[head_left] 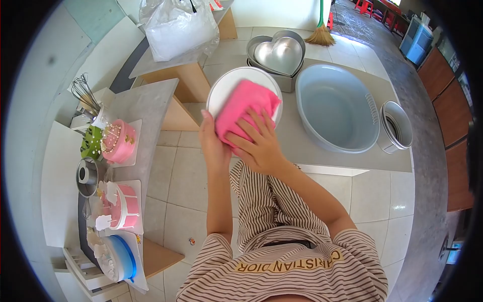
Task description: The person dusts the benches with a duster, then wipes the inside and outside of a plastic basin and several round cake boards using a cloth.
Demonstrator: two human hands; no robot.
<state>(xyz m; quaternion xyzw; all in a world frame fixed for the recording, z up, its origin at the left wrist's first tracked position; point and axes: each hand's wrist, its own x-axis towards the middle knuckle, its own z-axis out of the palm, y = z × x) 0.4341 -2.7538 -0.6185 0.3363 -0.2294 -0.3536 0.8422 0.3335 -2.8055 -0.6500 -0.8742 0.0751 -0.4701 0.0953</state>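
Note:
A round white plate-like disc [217, 90] is held up in front of me, over the near table's left end. My left hand [214, 138] grips its lower left edge, thumb up along the rim. Spread over the disc's face is a pink cloth [246, 103]. My right hand [255, 143] presses on the cloth with its fingers apart. Behind the disc, heart-shaped metal pans [284, 54] stand stacked on the table. To the right of it is a large light-blue basin [337, 108].
Round metal tins [396, 126] stand right of the basin on the grey table [352, 161]. Decorated cakes [121, 141], a ring pan [88, 176] and whisks [85, 95] fill the left counter [156, 100]. A plastic bag [181, 32] and a broom [320, 35] are farther back.

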